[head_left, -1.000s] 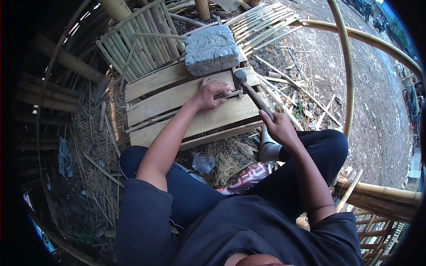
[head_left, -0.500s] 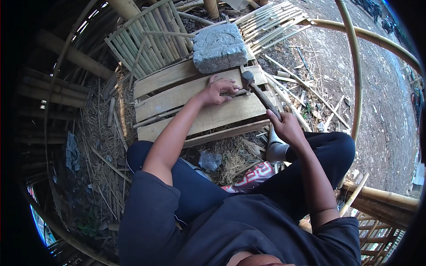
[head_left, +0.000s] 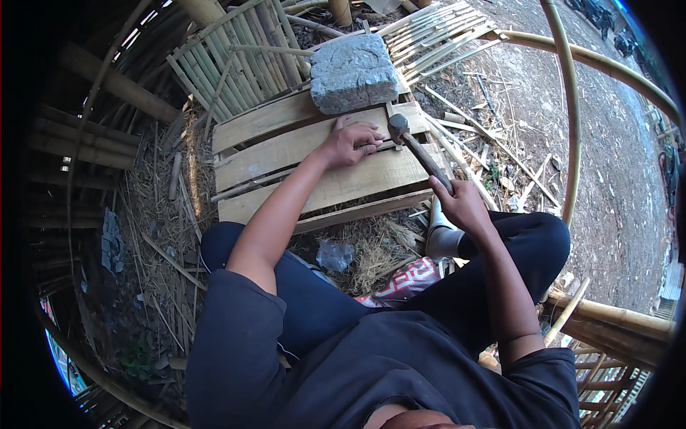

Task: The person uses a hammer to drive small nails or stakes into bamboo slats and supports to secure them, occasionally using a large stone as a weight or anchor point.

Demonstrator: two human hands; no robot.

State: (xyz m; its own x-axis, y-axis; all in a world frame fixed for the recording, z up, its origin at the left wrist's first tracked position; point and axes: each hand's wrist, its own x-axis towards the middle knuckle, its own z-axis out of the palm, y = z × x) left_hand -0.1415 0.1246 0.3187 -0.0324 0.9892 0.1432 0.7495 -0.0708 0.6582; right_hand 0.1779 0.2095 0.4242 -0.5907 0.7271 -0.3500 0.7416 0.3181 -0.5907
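Note:
My right hand (head_left: 461, 204) is closed around the wooden handle of a hammer (head_left: 424, 156). The hammer's metal head is at the right end of a low slatted wooden platform (head_left: 286, 167), beside thin strips of wood or bamboo. Just left of the head, my left hand (head_left: 350, 144) rests on the planks with its fingers curled in. Whatever its fingertips pinch is too small to make out. A rough grey stone block (head_left: 354, 74) sits on the platform's far side, beyond my left hand.
Behind the platform leans a bamboo slat panel (head_left: 239, 61); another slatted piece (head_left: 436, 36) lies at the far right. Split bamboo offcuts (head_left: 493, 143) litter the ground to the right. A clear plastic bag (head_left: 334, 254) and a red-and-white printed sack (head_left: 411, 282) lie between my legs.
The whole view has shifted slightly. My left fingers have moved a little, while the hammer stays in my right hand at nearly the same spot.

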